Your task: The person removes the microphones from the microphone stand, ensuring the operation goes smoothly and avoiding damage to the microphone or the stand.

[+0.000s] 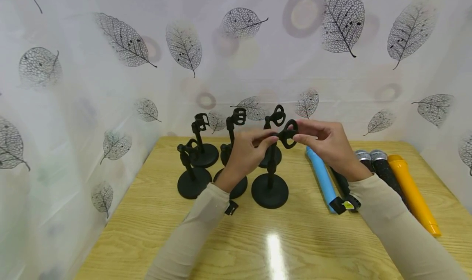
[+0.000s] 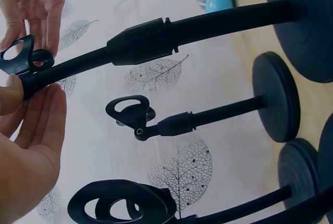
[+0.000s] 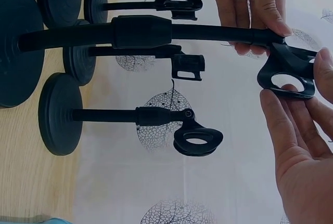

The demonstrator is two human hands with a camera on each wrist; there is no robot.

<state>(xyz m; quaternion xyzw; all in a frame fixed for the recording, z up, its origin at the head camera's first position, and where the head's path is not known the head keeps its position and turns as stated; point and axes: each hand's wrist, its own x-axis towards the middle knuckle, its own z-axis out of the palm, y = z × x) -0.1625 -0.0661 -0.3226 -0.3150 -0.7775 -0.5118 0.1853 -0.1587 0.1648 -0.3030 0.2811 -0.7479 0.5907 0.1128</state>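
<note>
A black desktop microphone stand (image 1: 271,169) stands upright on its round base at the front of a group of similar stands. My left hand (image 1: 245,155) pinches the top of its pole, just under the joint, between thumb and fingers. My right hand (image 1: 326,142) holds the oval microphone clip (image 3: 286,73) at the stand's top, thumb on one side and fingers on the other. No microphone sits in this clip. In the left wrist view the pole (image 2: 140,42) runs from the fingers down to the base.
Several other black stands (image 1: 193,181) with clips stand to the left and behind. On the right lie a light-blue microphone (image 1: 322,177), black microphones with silver heads (image 1: 385,171) and a yellow-orange one (image 1: 413,194). A leaf-patterned sheet (image 1: 236,67) hangs behind the wooden table (image 1: 177,239).
</note>
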